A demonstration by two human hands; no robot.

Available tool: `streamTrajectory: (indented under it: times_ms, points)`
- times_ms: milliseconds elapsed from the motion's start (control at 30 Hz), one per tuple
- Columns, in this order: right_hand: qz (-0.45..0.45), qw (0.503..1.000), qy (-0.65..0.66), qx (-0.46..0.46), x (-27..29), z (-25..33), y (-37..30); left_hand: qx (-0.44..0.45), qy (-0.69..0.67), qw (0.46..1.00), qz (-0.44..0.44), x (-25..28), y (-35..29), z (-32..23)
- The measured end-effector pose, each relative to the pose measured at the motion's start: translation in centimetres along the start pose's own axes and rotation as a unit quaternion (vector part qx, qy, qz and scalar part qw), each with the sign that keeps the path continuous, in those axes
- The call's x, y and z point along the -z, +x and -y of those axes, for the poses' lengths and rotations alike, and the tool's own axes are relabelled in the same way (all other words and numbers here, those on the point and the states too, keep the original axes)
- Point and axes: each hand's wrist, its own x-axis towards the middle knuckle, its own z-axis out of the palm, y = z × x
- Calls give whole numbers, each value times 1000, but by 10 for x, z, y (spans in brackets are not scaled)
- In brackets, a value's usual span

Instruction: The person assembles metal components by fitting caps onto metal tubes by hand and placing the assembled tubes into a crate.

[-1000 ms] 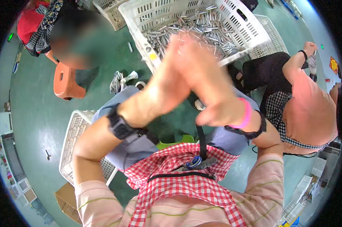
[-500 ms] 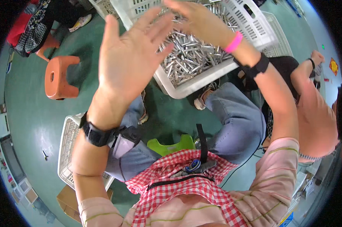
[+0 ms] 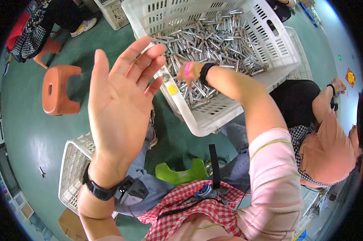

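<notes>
My left hand (image 3: 123, 92) is held up beside the left side of a white plastic crate (image 3: 189, 119), empty, its fingers apart and slightly bent. Inside the crate lies a heap of short silvery metal bolts or pins (image 3: 213, 44). My right hand (image 3: 184, 73), with a pink band round it, is over the heap near the crate's left rim. Its fingers are foreshortened and mostly hidden, so whether they hold anything is unclear. A yellow sticker (image 3: 172, 89) sits on that rim.
An orange stool (image 3: 53, 90) stands at the left, a green stool (image 3: 177, 173) between my legs. Another white crate (image 3: 71, 172) is at my left, above a cardboard box (image 3: 70, 225). Co-workers sit at the right (image 3: 330, 150) and far left (image 3: 57, 18). A small metal piece (image 3: 41, 172) lies on the floor.
My right hand has swung down from above the crate toward its left rim. My left hand has shifted left and lower. The crate appears nearer and lower in view.
</notes>
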Motion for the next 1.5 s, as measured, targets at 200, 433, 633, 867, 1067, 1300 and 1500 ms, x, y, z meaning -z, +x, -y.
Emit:
streamTrajectory:
  times_ms: [200,433,633,867,1067,1300,1500]
  points:
    - [6,991,-119,-66,-37,26,25,20,-11,1000,-6,-3,1,0]
    - [-50,994,2,-96,-16,15,-10,14,30,999,1,-3,-1,0]
    - [-46,968,214,-124,1,-28,-52,23,83,995,42,-14,5,14]
    - [-336,879,314,-122,32,14,-169,-1,124,992,1,-14,13,22]
    - [-507,679,506,-159,59,37,-250,-3,156,988,19,-12,26,34]
    - [-601,477,637,-81,60,132,-311,-129,287,948,40,-9,30,39]
    - [-600,337,725,20,43,191,-308,-400,627,628,229,-40,-8,34]
